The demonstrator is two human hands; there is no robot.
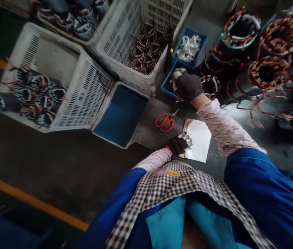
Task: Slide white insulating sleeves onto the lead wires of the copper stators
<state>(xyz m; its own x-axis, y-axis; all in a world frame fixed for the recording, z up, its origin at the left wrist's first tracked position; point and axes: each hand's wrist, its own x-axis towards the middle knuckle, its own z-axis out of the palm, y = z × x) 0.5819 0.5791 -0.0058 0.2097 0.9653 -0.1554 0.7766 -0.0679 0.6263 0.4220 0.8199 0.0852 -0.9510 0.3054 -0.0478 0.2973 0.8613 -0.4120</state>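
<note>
My left hand (180, 144), in a dark glove with pale fingertips, lies with fingers stretched out on the left edge of a white sheet (199, 140). Brownish layers show along that sheet's upper left edge. Out ahead, my right hand (189, 84), gloved alike, reaches into a blue bin (166, 86). Its fingers are curled inward, and what they hold is hidden; something small and pale shows beside them. Red-handled scissors (165, 122) lie on the grey worktop (153, 114), left of the white sheet and apart from both hands.
Motor stators with copper windings (259, 74) stand close on the right. A second blue bin (190, 46) holds white pieces. White crates (81, 97) with more wound stators are at left and beyond. A crate with a blue inside (122, 114) adjoins the worktop.
</note>
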